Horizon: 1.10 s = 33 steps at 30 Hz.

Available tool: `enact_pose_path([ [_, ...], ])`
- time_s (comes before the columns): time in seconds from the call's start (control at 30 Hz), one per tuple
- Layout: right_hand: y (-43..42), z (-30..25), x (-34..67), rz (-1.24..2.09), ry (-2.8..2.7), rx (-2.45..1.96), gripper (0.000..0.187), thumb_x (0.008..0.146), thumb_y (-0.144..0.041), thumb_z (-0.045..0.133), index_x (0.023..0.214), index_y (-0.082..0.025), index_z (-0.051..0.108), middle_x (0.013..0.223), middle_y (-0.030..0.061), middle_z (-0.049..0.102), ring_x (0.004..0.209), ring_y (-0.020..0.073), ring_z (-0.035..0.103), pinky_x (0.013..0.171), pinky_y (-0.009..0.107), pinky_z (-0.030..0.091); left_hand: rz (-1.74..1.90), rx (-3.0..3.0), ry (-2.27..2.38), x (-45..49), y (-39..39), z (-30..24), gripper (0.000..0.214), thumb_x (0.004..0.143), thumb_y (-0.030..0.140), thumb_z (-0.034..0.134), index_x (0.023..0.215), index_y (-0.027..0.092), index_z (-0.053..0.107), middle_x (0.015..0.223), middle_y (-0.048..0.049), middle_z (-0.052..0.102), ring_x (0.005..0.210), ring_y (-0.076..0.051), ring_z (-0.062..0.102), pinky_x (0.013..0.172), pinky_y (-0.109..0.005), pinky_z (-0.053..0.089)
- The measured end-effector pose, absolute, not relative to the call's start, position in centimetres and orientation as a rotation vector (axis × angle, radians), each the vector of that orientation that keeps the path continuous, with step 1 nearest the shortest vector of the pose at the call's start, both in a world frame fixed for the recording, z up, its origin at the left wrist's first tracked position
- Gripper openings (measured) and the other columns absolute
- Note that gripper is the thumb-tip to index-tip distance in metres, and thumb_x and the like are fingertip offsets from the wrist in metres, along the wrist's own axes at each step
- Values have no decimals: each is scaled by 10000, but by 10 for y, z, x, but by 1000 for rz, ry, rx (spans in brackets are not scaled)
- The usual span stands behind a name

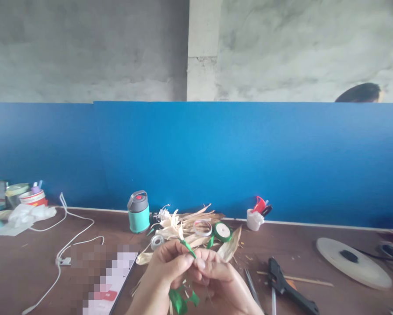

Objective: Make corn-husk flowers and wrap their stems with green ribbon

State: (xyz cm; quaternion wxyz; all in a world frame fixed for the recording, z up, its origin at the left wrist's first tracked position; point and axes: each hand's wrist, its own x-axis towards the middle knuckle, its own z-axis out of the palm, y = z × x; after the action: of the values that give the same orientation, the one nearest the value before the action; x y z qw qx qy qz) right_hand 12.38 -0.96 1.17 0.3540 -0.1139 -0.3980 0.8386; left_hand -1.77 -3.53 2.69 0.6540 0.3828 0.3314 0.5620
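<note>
Close together near the lower middle, my left hand [170, 264] and my right hand [216, 269] are both closed in a pinch. Between their fingertips runs a thin stem wrapped in green ribbon [187, 248], slanting up to the left. A pale piece of dried husk [180, 229] shows at its upper end, against the pile behind. My left thumb and fingers grip the wrapped stem; my right fingertips pinch at its lower end. Below the hands, loose green ribbon [180, 302] is partly covered by them. Beyond lie dried husks [196, 218] and a green ribbon spool [223, 232].
A teal thermos [139, 217] and a white cup with tools [254, 219] stand by the blue partition [216, 153]. On the right lie scissors [251, 284], a glue gun [288, 286] and a round white lid [354, 262]. Left are a white cable [75, 238] and a blurred phone [113, 284].
</note>
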Motion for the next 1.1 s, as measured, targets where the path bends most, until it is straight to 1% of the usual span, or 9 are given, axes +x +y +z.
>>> enact_pose_path([
  [0.07,-10,12,124,2131,-1036,-324,313,687,-320,799,596,-123,574,515,-57,418,426,32,260,398,183,137,1236,809,712,-17,-35,27,291,558,352,852,598,130,667,457,-40,669,332,8,253,350,-120,139],
  [0.13,-12,14,126,2106,-1040,-344,320,672,-328,814,593,-126,579,517,-57,433,426,28,259,400,182,136,1212,764,678,-17,-35,27,272,547,339,846,576,137,667,436,-23,645,345,3,224,356,-127,119],
  [0.2,-14,17,127,2069,-1048,-400,321,657,-336,827,601,-125,591,513,-55,448,432,27,272,407,177,144,1248,777,704,-18,-35,26,254,547,315,842,575,142,659,438,-12,639,346,-7,275,368,-135,146],
  [0.3,-17,23,129,2003,-1069,-503,335,638,-366,840,619,-123,610,512,-46,483,442,29,296,425,169,192,1325,881,848,-21,-34,21,245,545,298,835,593,136,657,501,-33,671,408,-77,482,427,-177,305],
  [0.37,-19,27,129,1938,-1092,-553,346,626,-383,847,634,-123,619,518,-41,502,451,34,331,441,166,232,1324,944,950,-22,-32,16,248,545,305,825,610,125,667,523,-40,671,470,-126,555,475,-215,368],
  [0.5,-22,32,129,1710,-1173,-685,371,630,-426,835,669,-134,609,559,-20,549,509,78,463,497,186,339,1302,955,1004,-17,-31,9,267,573,353,796,617,119,675,494,-27,633,445,-136,542,451,-234,356],
  [0.63,-23,28,126,1416,-1318,-771,371,707,-476,759,682,-148,587,586,-23,527,516,87,445,493,203,349,1441,823,997,-6,-35,7,271,572,375,796,624,136,681,523,-31,659,473,-154,575,480,-254,420],
  [0.9,-30,19,118,919,-1457,-826,237,826,-353,621,664,-186,576,629,4,528,566,135,469,519,248,371,1531,764,992,-5,-38,-2,303,567,395,825,624,156,648,499,6,610,445,-135,545,461,-247,436],
  [1.1,-35,20,113,559,-1534,-774,188,841,-187,558,654,-204,557,619,9,534,550,138,458,500,254,339,1463,734,930,-1,-42,8,324,560,403,842,612,159,636,517,-8,639,444,-121,534,470,-236,420],
])
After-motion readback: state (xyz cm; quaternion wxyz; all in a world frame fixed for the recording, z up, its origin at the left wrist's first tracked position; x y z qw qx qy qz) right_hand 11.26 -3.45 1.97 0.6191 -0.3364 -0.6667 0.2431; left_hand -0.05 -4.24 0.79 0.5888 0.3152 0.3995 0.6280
